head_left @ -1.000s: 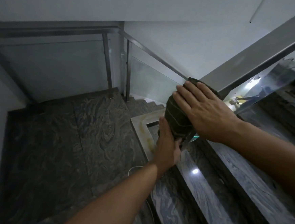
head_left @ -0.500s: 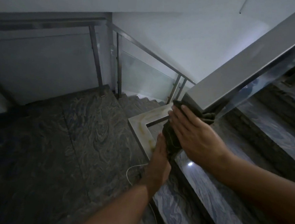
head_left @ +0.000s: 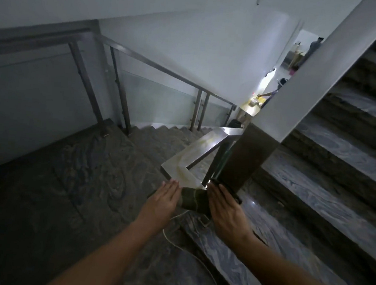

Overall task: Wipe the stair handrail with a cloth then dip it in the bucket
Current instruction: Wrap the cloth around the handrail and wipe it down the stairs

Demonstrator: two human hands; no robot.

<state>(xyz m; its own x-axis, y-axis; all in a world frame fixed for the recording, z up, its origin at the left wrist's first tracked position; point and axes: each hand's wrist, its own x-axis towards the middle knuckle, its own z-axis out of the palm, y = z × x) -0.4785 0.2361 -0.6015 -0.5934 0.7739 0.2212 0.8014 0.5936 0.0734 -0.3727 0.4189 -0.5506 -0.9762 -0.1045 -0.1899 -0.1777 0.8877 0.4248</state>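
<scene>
A dark green cloth (head_left: 192, 199) lies over the low end of the steel handrail (head_left: 194, 159), just below its corner bend. My left hand (head_left: 165, 198) presses flat on the cloth's left side, fingers straight. My right hand (head_left: 223, 207) lies flat on its right side, covering that end. The upper handrail (head_left: 327, 70) climbs steeply to the top right, with a dark post face (head_left: 252, 155) at its foot. No bucket is in view.
A dark marble landing (head_left: 67, 177) spreads to the left. Marble steps (head_left: 337, 176) rise on the right. A glass-panelled railing (head_left: 154, 94) follows the flight going down. A white cord (head_left: 174, 242) runs across the floor under my arms. A lit room (head_left: 277, 82) shows far below.
Both hands have slid the cloth down off the sloping rail's end onto the lower rail by the corner. The view has tilted, showing more of the lower flight.
</scene>
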